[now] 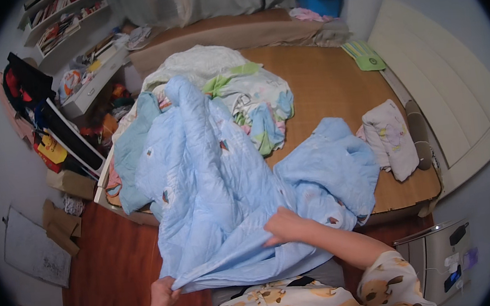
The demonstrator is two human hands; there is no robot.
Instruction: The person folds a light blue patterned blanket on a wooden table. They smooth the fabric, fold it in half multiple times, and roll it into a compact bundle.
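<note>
A light blue quilt (224,173) with small printed figures lies spread and rumpled over the bed and hangs off its near edge. My left hand (163,294) is closed on the quilt's near left corner. Farther right, my right hand (283,227) grips a fold near the quilt's lower edge. The quilt's right part is bunched on the bed mat (318,78). Under and beside its left side lies a blue-green cloth (131,156). Behind it are a white quilt (200,63) and a crumpled green, white and blue printed cloth (262,106).
A folded white blanket (389,140) and a brown bolster (418,135) lie by the cream headboard (439,83). A green patterned cloth (364,56) is at the far right corner. A bedside cabinet (435,254) stands at right, a whiteboard (38,248) and cardboard (60,224) at left.
</note>
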